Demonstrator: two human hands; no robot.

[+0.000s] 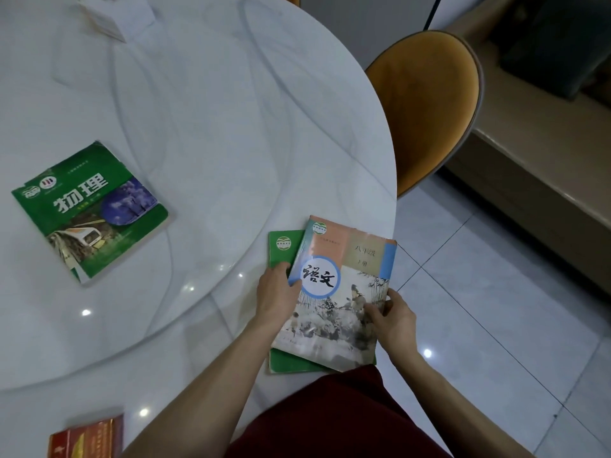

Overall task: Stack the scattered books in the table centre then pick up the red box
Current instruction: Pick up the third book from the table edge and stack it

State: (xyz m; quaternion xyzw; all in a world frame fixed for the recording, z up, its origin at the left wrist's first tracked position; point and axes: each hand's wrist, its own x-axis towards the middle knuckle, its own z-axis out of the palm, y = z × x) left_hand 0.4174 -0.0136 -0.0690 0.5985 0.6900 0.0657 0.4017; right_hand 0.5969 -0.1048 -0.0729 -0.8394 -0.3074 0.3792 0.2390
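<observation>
Two books held together at the near right edge of the round white marble table [205, 120]: a language textbook [344, 299] with a pale painted cover and a blue-ringed white circle on top, lying askew over a green book [281, 249] that shows only at its far left corner and along its near edge. Left hand [276, 292] at the pair's left side, thumb laid on the top cover beside the circle, remaining fingers hidden underneath. Right hand [391, 320] clasping the right edge, thumb on the cover, fingers curled round below. Off to the left, well apart, a green physics textbook [89, 213] lying flat and face up (corners worn). Red box [84, 438] at the near left, cut by the bottom of the view, untouched. White box [114, 14] at the far left, blurred. Orange chair [426, 104] tucked against the table's right side. Dark red clothing [330, 421] at the near edge.
</observation>
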